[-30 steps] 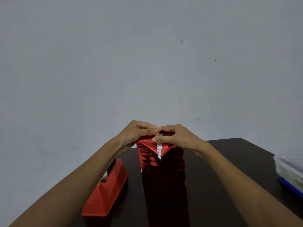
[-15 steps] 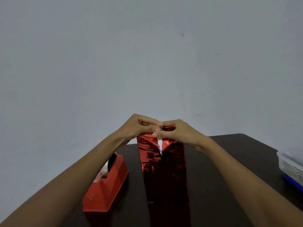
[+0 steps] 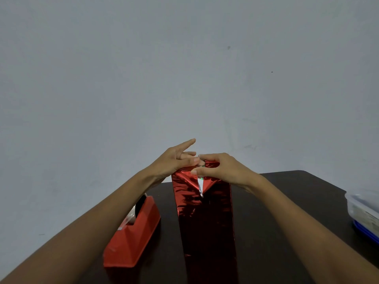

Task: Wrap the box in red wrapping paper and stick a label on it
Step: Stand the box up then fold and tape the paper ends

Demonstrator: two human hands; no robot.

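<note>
Head view: grey wall behind a dark desk. A tall box covered in shiny red wrapping paper stands upright mid-desk. A red tape dispenser sits just left of it, and a clear plastic container is at the right edge, well apart. Right hand pinches the folded paper at the box top, thumb in front, fingers curled over. Left hand has its fingers straight and spread at the top left edge, gripping nothing. A triangular flap points down, with its silver underside showing.
</note>
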